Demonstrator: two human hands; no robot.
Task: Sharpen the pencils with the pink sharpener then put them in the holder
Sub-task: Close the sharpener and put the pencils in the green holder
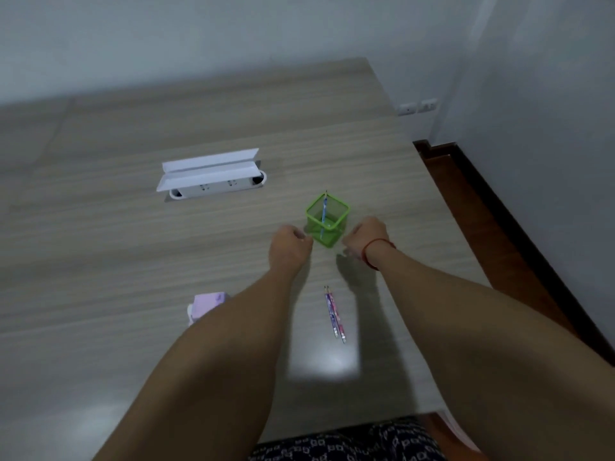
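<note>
Both hands are held out at mid-frame, one on each side of the green mesh holder (pixel 336 232). The left hand (pixel 290 242) is seen with fingers curled in and nothing gripped, its knuckles just beside the holder's left wall; whether the wall is touched cannot be told. The right hand (pixel 367 235) is turned back-up with fingers folded out of sight, so its grip cannot be told. A red string (pixel 374 249) is worn round that wrist. One blue pencil (pixel 324 211) is stood inside the holder, leaning toward the far corner. Lower down, between the forearms, two patterned pencils (pixel 334 314) are laid side by side on the bench (pixel 133 261). The pink sharpener (pixel 206 304) is found lower left of centre, partly hidden behind the left forearm. Further out, upper left, a socket box (pixel 213 188) sunk in the bench is seen with its white lid (pixel 209 169) raised.
</note>
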